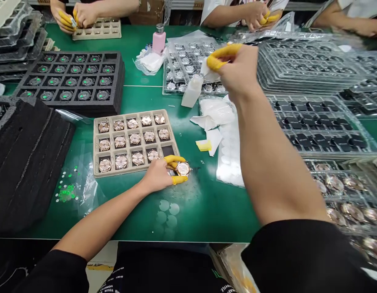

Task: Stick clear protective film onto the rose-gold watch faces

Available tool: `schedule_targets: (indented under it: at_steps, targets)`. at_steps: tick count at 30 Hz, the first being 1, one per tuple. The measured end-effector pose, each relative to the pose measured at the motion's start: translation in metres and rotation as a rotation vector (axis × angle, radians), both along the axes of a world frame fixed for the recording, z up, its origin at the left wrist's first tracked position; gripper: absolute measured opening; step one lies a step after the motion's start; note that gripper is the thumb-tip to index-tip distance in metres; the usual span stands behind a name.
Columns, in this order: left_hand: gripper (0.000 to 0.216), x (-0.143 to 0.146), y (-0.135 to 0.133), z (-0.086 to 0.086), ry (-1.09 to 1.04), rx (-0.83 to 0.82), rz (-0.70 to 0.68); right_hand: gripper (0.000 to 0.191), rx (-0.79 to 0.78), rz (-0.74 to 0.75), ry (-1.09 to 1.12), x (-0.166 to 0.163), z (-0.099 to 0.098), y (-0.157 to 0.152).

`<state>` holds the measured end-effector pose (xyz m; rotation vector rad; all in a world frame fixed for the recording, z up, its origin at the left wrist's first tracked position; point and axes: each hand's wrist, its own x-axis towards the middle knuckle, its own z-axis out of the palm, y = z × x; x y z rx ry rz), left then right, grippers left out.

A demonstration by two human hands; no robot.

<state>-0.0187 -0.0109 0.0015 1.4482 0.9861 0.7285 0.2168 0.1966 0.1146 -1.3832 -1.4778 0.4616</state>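
My left hand [164, 173], with yellow finger cots, is closed on a rose-gold watch case [183, 168] and holds it on the green mat just right of a beige tray [97, 156]. That tray holds several watch cases; one pocket at its lower right is empty. My right hand [237, 69] is raised over the table, and its cot-covered fingers pinch a small white wipe [208, 73] just above a white squeeze bottle [192, 91].
A black foam tray [115, 81] of green-dialled parts lies at the back left, with black foam stacks [26, 154] nearer. Clear blister trays [313, 69] fill the right. White wipes [214, 116] and a pink bottle [159, 39] sit mid-table. Other people's hands [74, 16] work at the far edge.
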Motion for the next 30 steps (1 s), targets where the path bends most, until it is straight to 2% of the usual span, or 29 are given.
schedule_targets:
  at_steps: [2,4,7,9,11,14,17,21,25,28,30]
  targets:
    - [0.056,0.001,-0.001,0.000,-0.007,-0.001,0.022,0.030,0.040,0.103,0.209,-0.005,-0.003,-0.051]
    - [0.057,0.002,-0.002,0.001,-0.032,-0.013,0.059,0.037,-0.051,0.186,0.259,-0.014,-0.015,-0.112]
    - [0.059,0.004,-0.003,0.000,-0.061,-0.033,0.102,0.033,-0.122,0.337,0.009,-0.026,-0.043,-0.185]
    - [0.060,0.005,-0.003,-0.002,-0.064,-0.026,0.097,0.030,-0.115,0.463,-0.116,-0.031,-0.060,-0.208]
    - [0.060,0.005,-0.003,-0.003,-0.065,-0.013,0.094,0.029,-0.076,0.502,-0.207,-0.031,-0.072,-0.212]
    - [0.060,0.005,-0.002,-0.004,-0.075,-0.030,0.112,0.023,-0.013,0.469,-0.298,-0.025,-0.081,-0.207]
    - [0.060,0.005,-0.003,-0.003,-0.067,-0.031,0.118,0.017,0.028,0.539,-0.283,-0.021,-0.086,-0.206]
    - [0.059,0.006,-0.004,-0.002,-0.058,-0.047,0.147,0.012,0.129,0.456,-0.276,-0.020,-0.092,-0.210]
    - [0.059,0.006,-0.004,0.000,-0.069,-0.055,0.137,0.007,0.186,0.547,-0.258,-0.021,-0.096,-0.211]
    - [0.059,0.006,-0.005,0.001,-0.064,-0.053,0.156,0.008,0.191,0.446,-0.290,-0.020,-0.097,-0.210]
    - [0.058,0.006,-0.005,0.000,-0.057,-0.056,0.161,0.007,0.174,0.464,-0.308,-0.019,-0.097,-0.210]
